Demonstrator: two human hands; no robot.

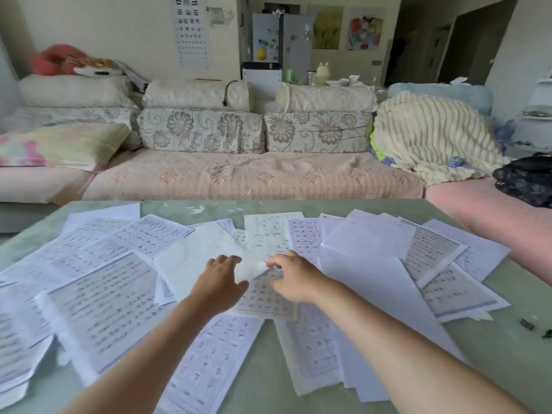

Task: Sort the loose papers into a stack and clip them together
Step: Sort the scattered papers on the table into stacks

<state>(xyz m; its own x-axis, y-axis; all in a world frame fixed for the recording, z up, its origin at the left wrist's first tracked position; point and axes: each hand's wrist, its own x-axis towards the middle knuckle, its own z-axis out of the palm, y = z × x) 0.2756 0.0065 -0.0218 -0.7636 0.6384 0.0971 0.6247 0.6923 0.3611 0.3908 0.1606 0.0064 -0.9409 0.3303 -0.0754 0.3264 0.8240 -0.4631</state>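
On the table [507, 369] by a sofa [254, 177], right fingers [282, 261] pinch paper [191, 259]; left fingers [227, 260] spread.

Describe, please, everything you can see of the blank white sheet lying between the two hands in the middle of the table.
The blank white sheet looks like thin, slightly crinkled paper with no print showing. It lies mostly flat and askew on top of the printed papers mid-table. Its right corner curls upward between the left hand and the right hand. Both touch that corner, though blur hides whether either pinches it.
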